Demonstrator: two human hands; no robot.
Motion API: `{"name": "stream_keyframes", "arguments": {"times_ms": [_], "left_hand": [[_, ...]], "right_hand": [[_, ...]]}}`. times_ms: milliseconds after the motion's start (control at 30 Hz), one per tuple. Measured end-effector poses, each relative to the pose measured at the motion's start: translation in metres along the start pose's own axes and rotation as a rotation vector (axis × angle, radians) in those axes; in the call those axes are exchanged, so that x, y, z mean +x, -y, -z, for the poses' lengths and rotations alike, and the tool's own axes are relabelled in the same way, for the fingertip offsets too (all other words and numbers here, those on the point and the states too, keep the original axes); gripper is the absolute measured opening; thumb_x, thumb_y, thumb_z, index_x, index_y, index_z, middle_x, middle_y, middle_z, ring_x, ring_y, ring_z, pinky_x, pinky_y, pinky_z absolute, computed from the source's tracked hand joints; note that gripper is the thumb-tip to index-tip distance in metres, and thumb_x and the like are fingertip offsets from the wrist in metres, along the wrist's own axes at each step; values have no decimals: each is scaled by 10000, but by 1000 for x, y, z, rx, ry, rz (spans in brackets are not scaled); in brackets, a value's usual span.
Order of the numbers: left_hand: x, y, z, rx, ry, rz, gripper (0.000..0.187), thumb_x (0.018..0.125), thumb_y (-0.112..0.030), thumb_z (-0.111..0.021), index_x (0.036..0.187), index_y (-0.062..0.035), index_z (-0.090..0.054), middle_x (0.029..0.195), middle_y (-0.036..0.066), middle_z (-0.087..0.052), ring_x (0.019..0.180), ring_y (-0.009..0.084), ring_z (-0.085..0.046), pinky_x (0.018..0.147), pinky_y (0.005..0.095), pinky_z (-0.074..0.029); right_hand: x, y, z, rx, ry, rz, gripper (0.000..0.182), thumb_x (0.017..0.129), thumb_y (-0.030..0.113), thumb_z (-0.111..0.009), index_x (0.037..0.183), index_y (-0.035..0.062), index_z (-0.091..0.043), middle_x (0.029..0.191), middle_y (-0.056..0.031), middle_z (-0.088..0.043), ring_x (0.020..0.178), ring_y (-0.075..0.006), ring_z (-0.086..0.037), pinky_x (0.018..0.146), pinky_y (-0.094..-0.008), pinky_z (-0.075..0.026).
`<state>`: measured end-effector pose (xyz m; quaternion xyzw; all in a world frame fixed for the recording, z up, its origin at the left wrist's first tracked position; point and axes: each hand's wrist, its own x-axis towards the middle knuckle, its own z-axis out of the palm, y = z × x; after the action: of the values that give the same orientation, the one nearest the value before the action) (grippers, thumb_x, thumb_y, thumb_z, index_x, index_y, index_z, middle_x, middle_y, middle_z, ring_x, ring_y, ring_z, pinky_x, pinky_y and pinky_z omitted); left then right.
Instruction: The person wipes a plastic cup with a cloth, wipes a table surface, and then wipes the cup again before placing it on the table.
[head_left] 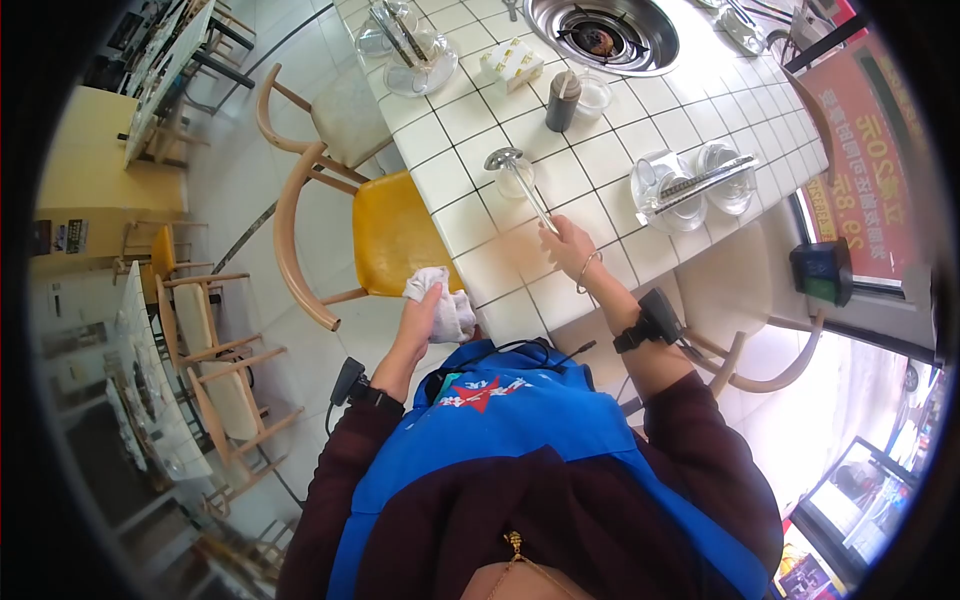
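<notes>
My right hand (pixel 570 246) is closed round the handle of a metal ladle (pixel 540 207), held over the tiled table (pixel 610 250). The ladle's bowl end overlaps a small clear dish (pixel 515 182) on the tiles. My left hand (pixel 422 312) grips a crumpled white cloth (pixel 455 318) just off the table's near left corner, close to the yellow seat of a chair (pixel 400 232). Beyond the ladle stand a dark cylindrical container (pixel 563 103) and a clear cup (pixel 593 97).
A round burner (pixel 600 40) is set into the far end of the table. Clear tableware with chopsticks sits at the right (pixel 690 190) and far left (pixel 415 65). A tissue pack (pixel 513 65) lies between. Wooden chairs flank the table, including one at right (pixel 735 280).
</notes>
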<state>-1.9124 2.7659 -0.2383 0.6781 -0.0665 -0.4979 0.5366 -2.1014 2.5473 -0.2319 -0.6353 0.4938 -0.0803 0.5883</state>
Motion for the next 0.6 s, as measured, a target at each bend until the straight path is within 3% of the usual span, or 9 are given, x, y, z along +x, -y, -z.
{"name": "stream_keyframes", "arguments": {"times_ms": [167,500,600], "left_hand": [[-3,5,3,-9,-13,16,411,909,-252,-550,1247,-29,-477,1123,61,-579,991,153,-578,853,282,-459],[-3,9,9,-47,-37,35,424,908,-259,-551,1260,-36,-472,1139,65,-574,998,157,-580,855,287,-461],[-4,8,8,-46,-28,36,427,908,-261,-552,1262,-36,-471,1148,66,-570,1009,156,-574,864,287,-455]], "right_hand": [[-2,8,6,-16,83,-56,488,838,291,-583,1214,0,-472,780,-92,-646,596,-146,-606,531,-282,-510],[0,25,15,-96,195,-38,520,851,306,-581,1237,-19,-453,812,-111,-645,622,-143,-615,534,-277,-510],[1,28,19,-148,165,-89,562,845,386,-598,1227,-6,-466,863,-135,-655,727,-209,-645,630,-327,-521]]}}
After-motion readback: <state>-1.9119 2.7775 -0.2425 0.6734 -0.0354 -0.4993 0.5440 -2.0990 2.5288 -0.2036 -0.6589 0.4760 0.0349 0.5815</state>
